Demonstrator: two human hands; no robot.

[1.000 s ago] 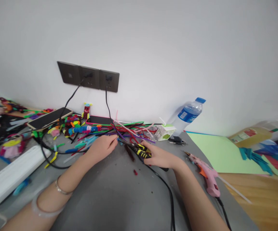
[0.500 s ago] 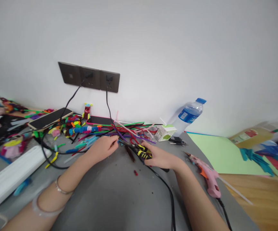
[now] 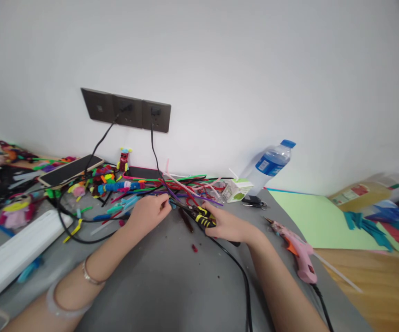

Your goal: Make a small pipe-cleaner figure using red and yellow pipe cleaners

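Little has moved in the last second; my left forearm has slid slightly inward. The left hand has its grip pinched on a pipe cleaner at the bench clutter's edge. The right hand is closed round the cutters, whose nose points left, just beside that strand.

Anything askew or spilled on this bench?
The water bottle leans tilted against the wall. Small red scraps lie scattered on the grey table near the right hand, which grips cutters. The pipe cleaners form a tangled heap.
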